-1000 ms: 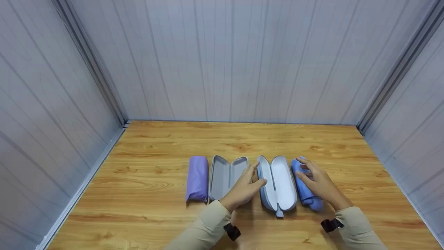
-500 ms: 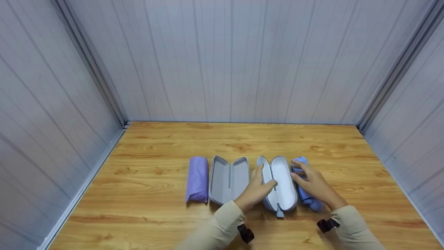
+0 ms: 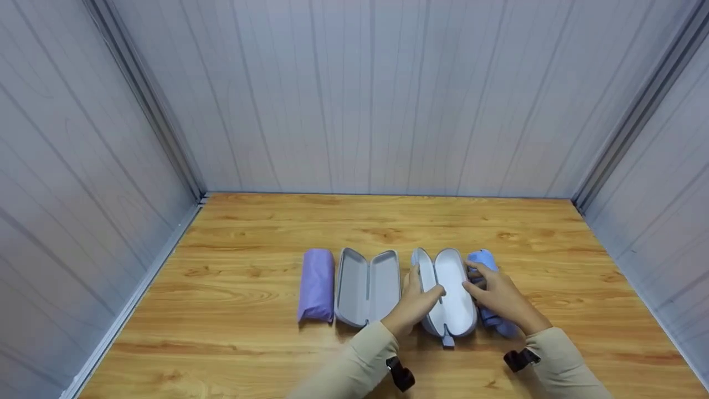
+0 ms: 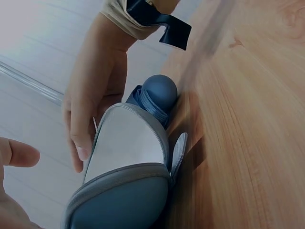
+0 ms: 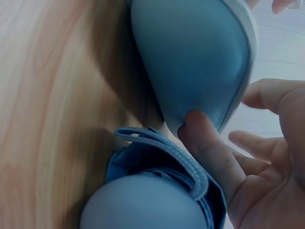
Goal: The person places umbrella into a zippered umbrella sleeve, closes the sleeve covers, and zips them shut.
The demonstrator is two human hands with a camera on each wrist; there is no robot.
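A blue-grey glasses case with a white lining lies open on the table, its strap tab toward the person. At its left half is my left hand, fingers along the outer side and thumb over the lining. My right hand reaches the right half from the other side. In the right wrist view one fingertip touches the blue outer shell, with the thumb at the rim. Under my right hand lies a blue folded umbrella; its round end and loose strap show in the right wrist view.
Left of my hands a grey case also stands open. Beside it lies a purple cloth-covered roll. Pale panels enclose the wooden table at the back and both sides.
My left hand has moved right, from between the two cases onto the blue-grey one. My right hand has shifted slightly left, off the umbrella toward that case's rim.
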